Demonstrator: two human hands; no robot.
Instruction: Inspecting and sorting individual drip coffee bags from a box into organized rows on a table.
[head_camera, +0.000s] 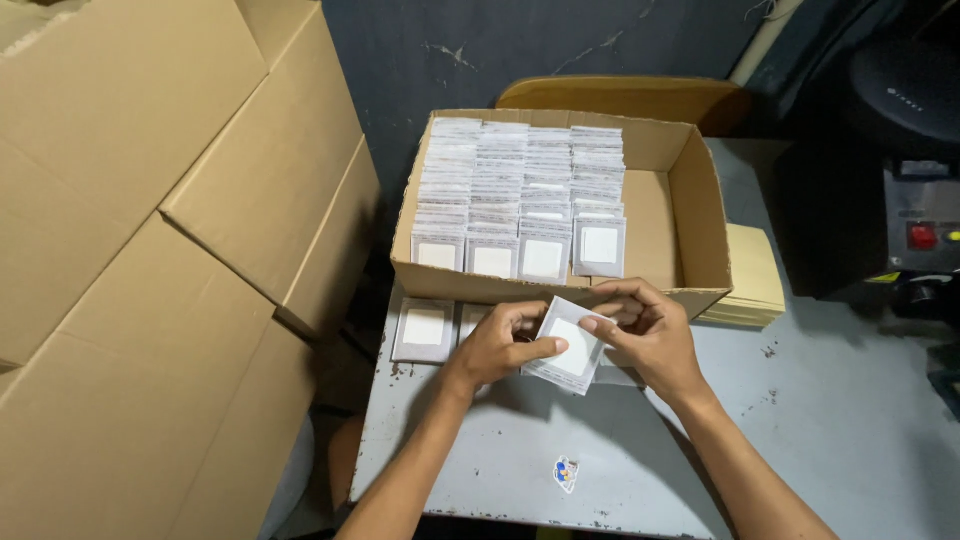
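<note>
Big stacked cartons (150, 250) fill my left side, leaning close to the table edge. Grey metal table (820, 440) under everything, paint chipped w/ rust spots. On it sits an open cardboard box (700, 200), four rows of small white packets (520, 190) packed upright, right end of the box bare. Dark machine (880, 200) w/ a red button stands to the right, well apart from my hands. Stack of yellowish envelopes (755, 280) lies just beside the box's right wall.

Both hands are together in front of the box. Left hand (497, 347) pinches the near-left edge of a square packet (570, 345), thumb on top; right hand (650, 335) grips its right edge w/ fingertips. The packet is tilted, above the table, just short of the box front.

Risks, as I judge it: grip is fingertip-only, so the packet could slip and slide off the near table edge. Box front wall stands btwn packet and rows, so a low move would catch on it. A loose packet (424, 328) lies flat by my left hand, another partly hidden behind it; a careless elbow could knock them off. Small sticker (566, 472) near the table edge, no obstacle.
</note>
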